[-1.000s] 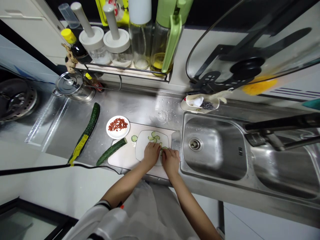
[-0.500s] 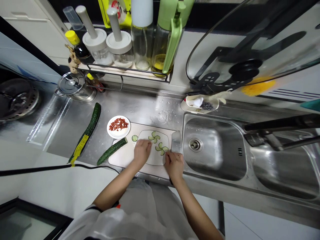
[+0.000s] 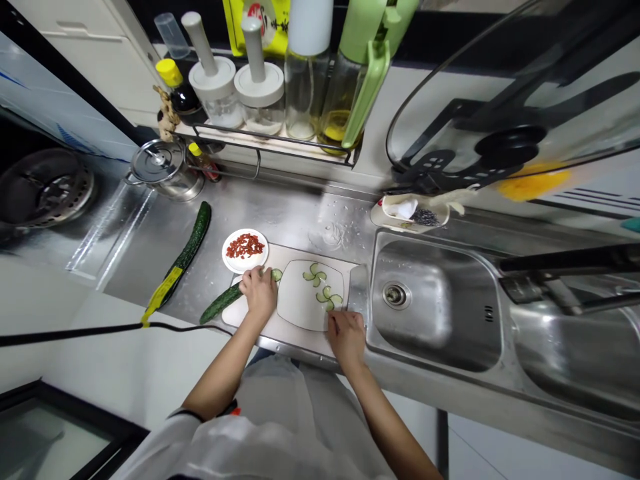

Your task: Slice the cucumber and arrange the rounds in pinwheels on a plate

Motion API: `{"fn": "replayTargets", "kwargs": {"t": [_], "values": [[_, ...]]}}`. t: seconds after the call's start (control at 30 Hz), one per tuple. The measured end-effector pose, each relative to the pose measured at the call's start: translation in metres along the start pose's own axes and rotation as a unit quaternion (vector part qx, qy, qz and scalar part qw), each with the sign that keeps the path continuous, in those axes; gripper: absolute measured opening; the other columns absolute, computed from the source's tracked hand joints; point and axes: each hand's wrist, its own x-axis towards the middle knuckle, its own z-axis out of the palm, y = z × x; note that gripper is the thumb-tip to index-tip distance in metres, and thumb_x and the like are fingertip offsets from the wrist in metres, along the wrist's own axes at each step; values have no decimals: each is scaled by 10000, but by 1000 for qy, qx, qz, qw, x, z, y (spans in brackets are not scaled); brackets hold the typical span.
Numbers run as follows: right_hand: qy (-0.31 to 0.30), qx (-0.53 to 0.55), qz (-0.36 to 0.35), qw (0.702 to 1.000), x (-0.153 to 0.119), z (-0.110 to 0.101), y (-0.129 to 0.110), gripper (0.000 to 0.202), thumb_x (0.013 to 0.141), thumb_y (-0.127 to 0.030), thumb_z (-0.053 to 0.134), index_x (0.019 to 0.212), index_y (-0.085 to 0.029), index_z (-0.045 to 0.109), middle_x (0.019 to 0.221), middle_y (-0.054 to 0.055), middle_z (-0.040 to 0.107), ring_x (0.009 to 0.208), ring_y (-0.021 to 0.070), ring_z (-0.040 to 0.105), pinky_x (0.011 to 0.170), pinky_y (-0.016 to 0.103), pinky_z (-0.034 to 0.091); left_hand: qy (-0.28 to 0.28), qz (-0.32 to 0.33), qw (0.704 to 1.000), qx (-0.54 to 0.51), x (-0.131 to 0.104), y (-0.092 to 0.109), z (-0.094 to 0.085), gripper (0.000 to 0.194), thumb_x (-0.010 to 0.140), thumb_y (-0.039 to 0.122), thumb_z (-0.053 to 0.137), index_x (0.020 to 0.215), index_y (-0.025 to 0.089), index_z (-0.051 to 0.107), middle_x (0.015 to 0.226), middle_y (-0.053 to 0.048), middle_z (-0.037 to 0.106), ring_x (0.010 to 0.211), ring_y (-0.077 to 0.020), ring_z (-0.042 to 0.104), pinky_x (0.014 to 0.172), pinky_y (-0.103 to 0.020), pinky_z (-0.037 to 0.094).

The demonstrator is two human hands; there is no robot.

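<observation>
My left hand (image 3: 259,293) lies over the cut end of a partly cut cucumber (image 3: 220,304), fingers bent but apart. Its fingertips come close to a cucumber slice (image 3: 277,275) on the cutting board (image 3: 273,333). My right hand (image 3: 347,340) is closed in a pinch at the lower right edge of a white plate (image 3: 300,303); whatever its fingertips hold is hidden. Thin cucumber pieces (image 3: 329,297) form two pinwheel shapes on the plate's right half. Beside the right hand lies a knife blade (image 3: 358,288), its handle mostly hidden.
A small dish (image 3: 245,267) of red bits stands behind the board. Left of it lies a whole cucumber (image 3: 193,240) with a yellow tag. A lidded pot (image 3: 167,173), a seasoning rack (image 3: 270,141) and a sponge holder (image 3: 411,215) line the back; a sink (image 3: 435,300) is at right.
My left hand has moved left from the plate to the cucumber's cut end. The right hand stays by the plate's edge. The view has shifted slightly.
</observation>
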Motion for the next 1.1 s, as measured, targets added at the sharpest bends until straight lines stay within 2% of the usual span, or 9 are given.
{"fn": "replayTargets", "kwargs": {"t": [0.13, 0.3, 0.47, 0.87, 1.1], "values": [[-2, 8, -12, 1000, -1, 0, 0, 231, 889, -228, 458, 890, -176, 682, 774, 61, 633, 829, 203, 468, 773, 318, 359, -7, -21, 1000, 19, 2, 6, 6, 286, 865, 248, 502, 1115, 275, 638, 1305, -122, 444, 1183, -333, 322, 901, -486, 310], [-7, 11, -17, 1000, -3, -2, -1, 225, 888, -203, 457, 876, -170, 679, 778, 58, 639, 819, 197, 475, 770, 311, 357, 10, -22, 1000, 15, 3, 5, 11, 237, 861, 251, 509, 1037, 262, 667, 1312, -107, 433, 1189, -325, 318, 915, -486, 307], [-9, 13, -16, 1000, -4, -3, -1, 204, 874, -179, 472, 881, -167, 676, 778, 54, 640, 820, 192, 484, 768, 303, 354, 12, -17, 1000, 8, 6, 3, 11, 259, 838, 250, 535, 1068, 250, 655, 1311, -112, 435, 1187, -330, 320, 906, -491, 320], [-4, 12, -23, 1000, -6, -1, -1, 210, 874, -190, 468, 878, -175, 678, 772, 55, 643, 822, 202, 461, 772, 308, 346, 6, -26, 1000, -14, 10, 7, 4, 211, 812, 228, 548, 979, 230, 677, 1322, -115, 434, 1199, -345, 312, 902, -498, 321], [-17, 23, -17, 999, -8, 0, 0, 210, 871, -193, 465, 878, -182, 674, 778, 55, 633, 816, 200, 475, 773, 312, 356, 25, -28, 998, -49, 9, 5, -2, 156, 820, 248, 539, 842, 216, 690, 1278, -104, 484, 1183, -334, 336, 898, -489, 319]]}}
